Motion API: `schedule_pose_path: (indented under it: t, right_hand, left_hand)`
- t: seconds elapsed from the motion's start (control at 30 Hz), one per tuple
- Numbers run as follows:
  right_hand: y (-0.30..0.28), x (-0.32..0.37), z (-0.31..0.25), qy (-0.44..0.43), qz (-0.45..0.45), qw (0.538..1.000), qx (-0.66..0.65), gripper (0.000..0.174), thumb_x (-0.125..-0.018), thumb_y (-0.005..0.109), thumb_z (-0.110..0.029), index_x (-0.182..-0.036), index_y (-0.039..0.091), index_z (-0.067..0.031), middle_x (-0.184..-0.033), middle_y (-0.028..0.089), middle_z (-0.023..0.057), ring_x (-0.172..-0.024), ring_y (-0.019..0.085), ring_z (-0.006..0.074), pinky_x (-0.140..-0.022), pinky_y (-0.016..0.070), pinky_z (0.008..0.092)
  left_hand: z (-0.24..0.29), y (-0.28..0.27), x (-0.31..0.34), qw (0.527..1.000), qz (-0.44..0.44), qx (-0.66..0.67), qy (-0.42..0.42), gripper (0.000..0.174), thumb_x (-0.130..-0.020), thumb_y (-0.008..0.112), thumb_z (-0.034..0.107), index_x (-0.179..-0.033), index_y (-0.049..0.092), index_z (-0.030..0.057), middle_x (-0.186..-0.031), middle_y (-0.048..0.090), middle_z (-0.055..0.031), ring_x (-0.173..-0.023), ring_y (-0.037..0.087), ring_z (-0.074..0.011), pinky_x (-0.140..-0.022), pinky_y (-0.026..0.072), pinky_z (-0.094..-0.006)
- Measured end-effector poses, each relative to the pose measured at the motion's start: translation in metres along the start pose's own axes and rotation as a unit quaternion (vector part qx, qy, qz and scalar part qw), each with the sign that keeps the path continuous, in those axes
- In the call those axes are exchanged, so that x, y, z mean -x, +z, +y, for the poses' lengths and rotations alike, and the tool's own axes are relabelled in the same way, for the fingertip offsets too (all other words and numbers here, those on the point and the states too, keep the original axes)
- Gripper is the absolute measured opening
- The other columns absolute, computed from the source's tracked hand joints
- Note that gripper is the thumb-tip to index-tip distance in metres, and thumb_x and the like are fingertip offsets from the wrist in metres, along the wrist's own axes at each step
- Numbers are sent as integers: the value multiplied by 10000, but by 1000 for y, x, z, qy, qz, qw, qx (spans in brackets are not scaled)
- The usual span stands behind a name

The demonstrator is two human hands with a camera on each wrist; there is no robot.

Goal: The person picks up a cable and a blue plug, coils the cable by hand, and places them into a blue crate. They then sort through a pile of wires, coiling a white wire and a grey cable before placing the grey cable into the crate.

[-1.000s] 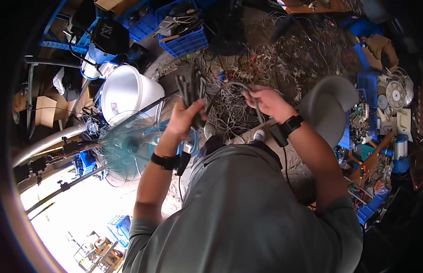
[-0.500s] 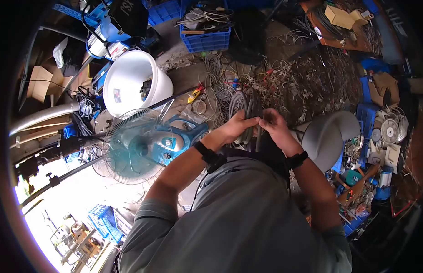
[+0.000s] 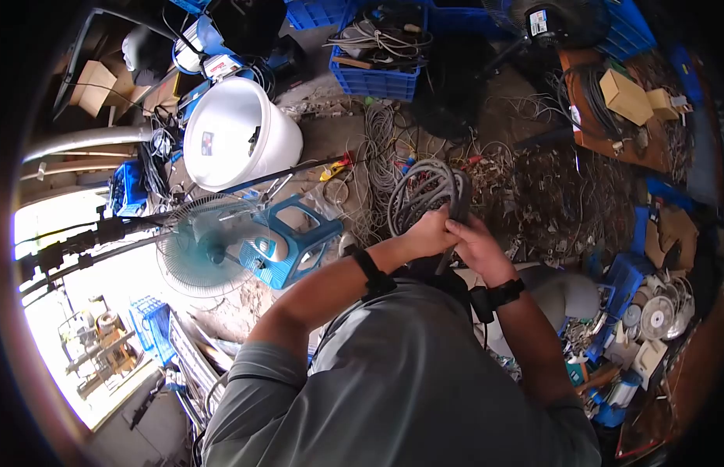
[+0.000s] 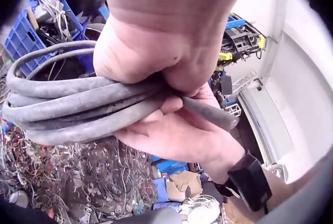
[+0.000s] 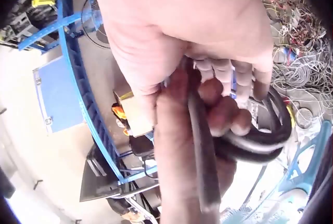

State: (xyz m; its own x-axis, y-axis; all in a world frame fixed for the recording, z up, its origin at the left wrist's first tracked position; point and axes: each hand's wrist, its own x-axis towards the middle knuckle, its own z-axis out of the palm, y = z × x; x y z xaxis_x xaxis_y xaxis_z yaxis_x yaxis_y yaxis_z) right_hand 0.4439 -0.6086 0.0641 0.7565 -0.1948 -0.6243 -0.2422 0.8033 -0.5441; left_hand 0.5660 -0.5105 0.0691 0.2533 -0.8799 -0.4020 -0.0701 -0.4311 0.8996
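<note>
A coil of thick grey cable (image 3: 424,194) is held in front of the person's chest by both hands. My left hand (image 3: 426,233) grips the gathered loops of the cable coil (image 4: 78,107) from the left side. My right hand (image 3: 472,240) meets it from the right, fingers curled round the same bundle and a loose cable end (image 5: 200,151). In the right wrist view the cable loops (image 5: 260,141) curve under the fingers (image 5: 229,114). The two hands touch each other around the bundle.
A white bucket (image 3: 233,136) and a blue-green floor fan (image 3: 222,253) lie to the left. Blue crates (image 3: 374,74) stand at the back. Tangled wires (image 3: 549,194) cover the floor ahead. A grey stool seat (image 3: 564,292) and scrap parts sit at the right.
The hands came together from apart, gathering the cable into a round coil, and both now hold it. The head view has swung, showing more floor at the back.
</note>
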Motion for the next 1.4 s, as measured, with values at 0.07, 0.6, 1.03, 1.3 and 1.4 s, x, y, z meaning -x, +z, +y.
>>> schedule_pose_path:
  t: [0.07,0.6,1.03,1.3,1.4]
  right_hand:
    - [-16,-13,-15,11,-9,998,-65,313,-863,662,-128,-1163,580,-90,-1089,631,36,-1007,598,141,-866,470,304]
    - [-1,-193,-132,13,17,1000,-9,213,-940,583,-242,-1124,599,-135,-927,619,-38,-766,591,65,-594,463,230]
    - [131,-493,-357,-258,45,751,605,268,-913,617,-220,-1048,542,-1,-802,653,143,-691,643,280,-644,484,353]
    - [111,-815,-314,-263,82,422,864,321,-861,621,-315,-1005,561,-35,-894,670,175,-880,639,327,-846,458,441]
    - [60,-900,-274,-92,92,402,906,584,-903,520,-436,-1339,421,-60,-1359,464,162,-1265,430,322,-1049,327,450]
  left_hand:
    - [2,10,-26,1000,20,-12,-3,522,-742,672,246,-1042,460,-125,-844,613,-322,-877,632,-427,-711,509,-449]
    - [30,-134,-167,897,133,-412,85,642,-757,610,518,-1060,530,-43,-1114,482,-224,-1066,471,-367,-917,374,-443]
    - [-176,-424,-280,976,211,-29,-43,386,-773,706,312,-982,564,21,-892,646,-169,-835,640,-354,-748,507,-409]
    - [-286,-448,-227,952,228,15,-203,267,-764,678,159,-951,583,-6,-882,653,-173,-827,652,-323,-723,509,-376]
    - [-325,-450,-212,939,243,52,-239,238,-768,676,157,-916,577,-1,-831,646,-148,-795,652,-285,-710,507,-356]
